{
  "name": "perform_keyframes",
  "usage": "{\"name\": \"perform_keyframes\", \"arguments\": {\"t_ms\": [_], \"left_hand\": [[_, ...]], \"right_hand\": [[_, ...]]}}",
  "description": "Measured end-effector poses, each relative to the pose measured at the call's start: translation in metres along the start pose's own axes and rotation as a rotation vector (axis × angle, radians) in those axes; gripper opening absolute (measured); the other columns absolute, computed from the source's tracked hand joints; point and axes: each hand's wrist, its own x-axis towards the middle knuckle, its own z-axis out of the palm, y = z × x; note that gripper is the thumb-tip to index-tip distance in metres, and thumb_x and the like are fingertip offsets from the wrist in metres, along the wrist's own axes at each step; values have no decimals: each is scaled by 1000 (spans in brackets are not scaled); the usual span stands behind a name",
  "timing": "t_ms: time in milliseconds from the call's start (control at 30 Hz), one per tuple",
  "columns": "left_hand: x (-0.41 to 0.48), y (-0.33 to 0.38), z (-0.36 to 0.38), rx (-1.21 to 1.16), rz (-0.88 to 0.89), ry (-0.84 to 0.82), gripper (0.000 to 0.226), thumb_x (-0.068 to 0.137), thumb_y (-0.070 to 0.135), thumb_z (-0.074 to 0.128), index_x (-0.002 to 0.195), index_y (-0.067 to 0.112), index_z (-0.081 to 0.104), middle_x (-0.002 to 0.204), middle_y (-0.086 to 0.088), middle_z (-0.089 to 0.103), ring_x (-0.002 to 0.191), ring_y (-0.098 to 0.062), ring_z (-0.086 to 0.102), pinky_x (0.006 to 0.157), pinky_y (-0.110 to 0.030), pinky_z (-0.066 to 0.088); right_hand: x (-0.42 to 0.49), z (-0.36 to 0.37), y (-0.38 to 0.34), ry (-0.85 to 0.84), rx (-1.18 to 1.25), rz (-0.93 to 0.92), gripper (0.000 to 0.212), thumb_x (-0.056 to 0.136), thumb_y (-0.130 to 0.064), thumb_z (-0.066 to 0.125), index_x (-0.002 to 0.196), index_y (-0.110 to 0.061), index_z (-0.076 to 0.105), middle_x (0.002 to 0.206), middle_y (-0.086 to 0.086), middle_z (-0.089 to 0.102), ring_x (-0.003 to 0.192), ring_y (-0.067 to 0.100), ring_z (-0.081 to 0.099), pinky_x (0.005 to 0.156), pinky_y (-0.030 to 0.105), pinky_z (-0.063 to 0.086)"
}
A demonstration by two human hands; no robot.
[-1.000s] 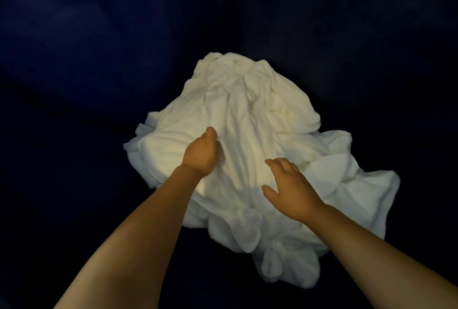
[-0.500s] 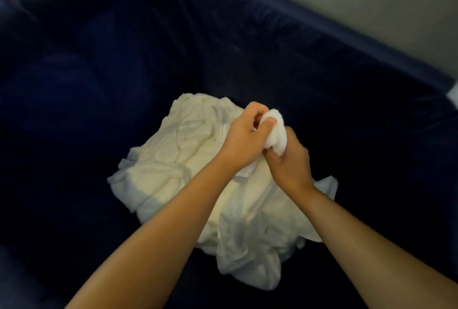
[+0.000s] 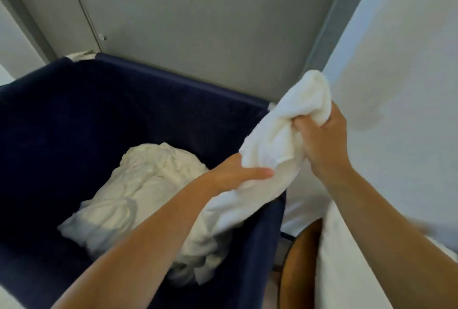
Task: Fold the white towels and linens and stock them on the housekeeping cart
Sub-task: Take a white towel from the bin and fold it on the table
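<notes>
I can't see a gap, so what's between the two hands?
In the head view, a bunched stretch of the white towel runs from the left hand to the right hand; both grip it.

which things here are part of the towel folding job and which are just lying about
In the job: white towel, gripped by the left hand and right hand; pile of white linens in the navy bin.
Just there: grey wall panel; brown curved object at lower right.
</notes>
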Motion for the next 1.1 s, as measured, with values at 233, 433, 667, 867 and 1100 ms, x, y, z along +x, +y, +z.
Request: {"name": "perform_keyframes", "arguments": {"t_ms": [233,433,667,867,1100], "left_hand": [[-51,85,136,-243,95,239,4,87,15,64,89,16,61,89,-1,65,80,-12,65,64,-22,51],[-114,181,203,-267,174,210,69,61,47,76,121,16,60,108,-4,70,101,-24,65,94,-42,50],[-171,254,269,-502,299,74,18,86,31,65,92,15,66,92,-5,70,91,-23,65,91,-37,49],[-176,288,265,-614,438,18,33,87,30,63,117,16,64,108,-8,71,101,-27,66,94,-45,50],[-130,265,229,-585,222,275,47,88,31,65,130,21,46,119,1,54,102,-19,55,84,-29,49]], "right_hand": [[-68,-146,-21,-11,153,143,58,82,-33,70,130,-27,38,125,-4,50,113,11,53,92,30,47],[-137,-182,-13,-194,168,158,126,52,-49,88,147,-38,5,151,-7,26,137,11,29,108,40,36],[-146,-189,-54,-3,308,-64,108,48,-47,85,136,-39,24,133,-18,42,123,0,44,96,27,46],[-127,-229,-85,233,325,192,15,85,-14,64,95,-22,58,99,9,65,84,22,60,67,28,48],[-98,-304,-121,463,86,83,8,85,-8,53,89,-6,60,84,9,59,76,20,52,59,28,40]]}}
